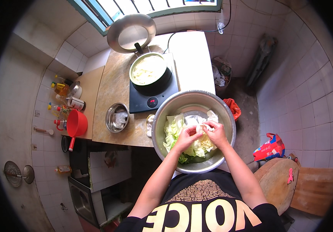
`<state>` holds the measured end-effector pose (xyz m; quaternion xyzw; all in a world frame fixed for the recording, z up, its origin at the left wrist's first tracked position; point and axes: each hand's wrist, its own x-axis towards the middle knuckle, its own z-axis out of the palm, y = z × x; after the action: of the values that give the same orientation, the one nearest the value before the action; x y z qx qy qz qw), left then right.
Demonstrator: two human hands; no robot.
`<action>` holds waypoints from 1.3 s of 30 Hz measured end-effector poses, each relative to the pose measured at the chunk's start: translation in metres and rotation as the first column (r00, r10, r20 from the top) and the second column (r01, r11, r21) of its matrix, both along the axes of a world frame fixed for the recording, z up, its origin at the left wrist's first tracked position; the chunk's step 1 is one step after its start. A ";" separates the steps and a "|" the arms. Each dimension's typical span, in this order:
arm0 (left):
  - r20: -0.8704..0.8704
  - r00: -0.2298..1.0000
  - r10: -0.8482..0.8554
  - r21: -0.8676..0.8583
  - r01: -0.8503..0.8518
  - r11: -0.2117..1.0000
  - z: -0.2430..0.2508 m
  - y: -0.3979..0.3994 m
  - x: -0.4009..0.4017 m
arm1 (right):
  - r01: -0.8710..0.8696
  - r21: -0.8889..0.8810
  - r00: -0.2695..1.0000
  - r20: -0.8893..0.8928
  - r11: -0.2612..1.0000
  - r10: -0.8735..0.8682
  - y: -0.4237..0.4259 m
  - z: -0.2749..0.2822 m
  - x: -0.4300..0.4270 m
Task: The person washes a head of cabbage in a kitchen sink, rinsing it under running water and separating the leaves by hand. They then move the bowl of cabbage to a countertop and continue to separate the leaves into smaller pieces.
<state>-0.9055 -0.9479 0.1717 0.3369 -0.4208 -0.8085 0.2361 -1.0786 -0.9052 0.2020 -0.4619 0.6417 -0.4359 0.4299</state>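
A wide metal basin [194, 94] stands in front of me, overlapping the table's near right corner. Green and pale napa cabbage leaves [173, 127] lie in it, mostly along its left and near side. Above them, my left hand [188, 137] and my right hand [216, 134] meet over the basin's middle. Both sets of fingers pinch one pale piece of cabbage leaf [200, 128] between them. Its lower part merges with the leaves below, so its full outline is hard to make out.
An induction cooker [139, 100] with a lit display carries a pan [147, 82] of pale food. A large lid [111, 34] leans behind it. Left of the cooker are a small steel bowl [110, 123] and a red ladle [77, 123]. A round wooden board [273, 182] stands at right.
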 end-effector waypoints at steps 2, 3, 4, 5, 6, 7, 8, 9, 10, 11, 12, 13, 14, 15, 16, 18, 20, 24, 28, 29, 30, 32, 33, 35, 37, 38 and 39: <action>0.006 0.999 0.045 0.117 -0.046 0.992 -0.002 -0.001 0.001 | 0.003 -0.033 0.990 0.141 0.999 0.001 -0.001 -0.003 -0.004; 0.009 0.997 0.078 0.194 -0.078 0.978 -0.001 -0.002 0.003 | 0.071 -0.025 0.984 0.165 0.997 -0.066 -0.002 -0.007 -0.005; 0.013 0.994 0.110 0.271 -0.109 0.956 0.001 -0.004 0.005 | 0.139 -0.017 0.973 0.188 0.990 -0.133 -0.002 -0.010 -0.007; -0.036 0.988 0.151 0.302 -0.134 0.944 0.003 -0.005 0.005 | 0.205 -0.007 0.957 0.210 0.979 -0.199 -0.003 -0.013 -0.009; -0.081 0.976 0.200 0.334 -0.163 0.929 0.003 -0.006 0.007 | 0.258 -0.003 0.939 0.235 0.966 -0.250 -0.004 -0.011 -0.011; -0.124 0.960 0.249 0.366 -0.189 0.911 0.005 -0.007 0.009 | 0.257 0.000 0.944 0.212 0.966 -0.252 -0.005 -0.008 -0.011; -0.106 0.964 0.242 0.341 -0.194 0.920 -0.001 -0.008 0.011 | 0.257 0.004 0.949 0.189 0.966 -0.253 -0.007 -0.006 -0.011; -0.140 0.948 0.284 0.345 -0.223 0.912 0.000 -0.007 0.010 | 0.262 0.008 0.952 0.164 0.965 -0.260 -0.007 -0.006 -0.013; -0.173 0.929 0.326 0.350 -0.251 0.902 0.000 -0.006 0.007 | 0.288 0.016 0.948 0.133 0.957 -0.288 -0.006 -0.007 -0.014; -0.205 0.907 0.367 0.356 -0.280 0.892 0.001 -0.006 0.005 | 0.314 0.024 0.943 0.103 0.949 -0.315 -0.005 -0.011 -0.016; -0.252 0.878 0.407 0.342 -0.312 0.886 0.002 -0.008 0.007 | 0.338 0.032 0.938 0.074 0.941 -0.339 -0.004 -0.012 -0.016; -0.299 0.845 0.444 0.330 -0.345 0.879 0.004 -0.012 0.010 | 0.354 0.010 0.929 0.112 0.935 -0.353 -0.005 -0.013 -0.018; -0.345 0.808 0.477 0.319 -0.377 0.869 0.005 -0.016 0.014 | 0.370 -0.012 0.919 0.150 0.929 -0.364 -0.007 -0.014 -0.020; -0.321 0.822 0.470 0.322 -0.371 0.871 0.008 -0.018 0.017 | 0.388 -0.031 0.908 0.187 0.921 -0.376 -0.008 -0.013 -0.020; -0.298 0.836 0.461 0.325 -0.365 0.872 0.010 -0.019 0.020 | 0.384 -0.020 0.891 0.269 0.923 -0.365 -0.008 -0.013 -0.020; -0.220 0.880 0.421 0.359 -0.328 0.874 0.014 -0.020 0.026 | 0.368 0.000 0.840 0.429 0.930 -0.332 -0.010 -0.006 -0.016; -0.201 0.887 0.415 0.236 -0.368 0.899 0.009 -0.018 0.023 | 0.294 0.066 0.812 0.508 0.953 -0.286 -0.013 0.011 -0.013; -0.118 0.940 0.320 0.050 -0.316 0.947 0.018 -0.014 0.010 | 0.292 -0.206 0.949 0.181 0.934 -0.257 -0.012 0.010 -0.004; 0.060 0.974 0.217 -0.224 -0.199 0.954 0.025 -0.004 -0.003 | 0.093 0.051 0.922 0.372 0.994 -0.105 -0.005 0.018 -0.002; 0.125 0.974 0.190 -0.245 -0.155 0.957 0.026 0.002 -0.006 | 0.018 0.038 0.952 0.305 0.999 -0.029 -0.003 0.008 -0.001; 0.172 0.962 0.214 -0.323 -0.150 0.934 0.024 0.006 -0.009 | -0.038 0.055 0.957 0.290 0.998 0.021 -0.002 0.010 0.002; 0.172 0.961 0.217 -0.338 -0.149 0.929 0.020 0.009 -0.010 | -0.133 0.066 0.961 0.253 0.989 0.112 0.000 0.002 0.003; 0.172 0.961 0.218 -0.347 -0.148 0.926 0.020 0.009 -0.010 | -0.128 0.080 0.954 0.284 0.989 0.100 0.000 -0.002 0.001; 0.195 0.960 0.203 -0.362 -0.122 0.924 0.020 0.007 -0.010 | -0.118 0.108 0.936 0.344 0.987 0.074 0.001 -0.009 -0.003; 0.242 0.952 0.185 -0.353 -0.091 0.931 0.022 0.006 -0.005 | -0.109 0.119 0.932 0.358 0.987 0.060 -0.002 0.002 -0.002; 0.215 0.958 0.187 -0.333 -0.108 0.937 0.020 0.006 -0.004 | -0.104 0.125 0.930 0.364 0.987 0.052 -0.003 0.006 -0.001; 0.186 0.964 0.188 -0.312 -0.123 0.942 0.019 0.005 -0.004 | -0.106 0.133 0.931 0.362 0.985 0.051 -0.003 0.006 -0.001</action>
<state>-0.9097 -0.9430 0.1908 0.4146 -0.5324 -0.6738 0.3011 -1.0799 -0.9084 0.2084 -0.3665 0.5649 -0.4453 0.5902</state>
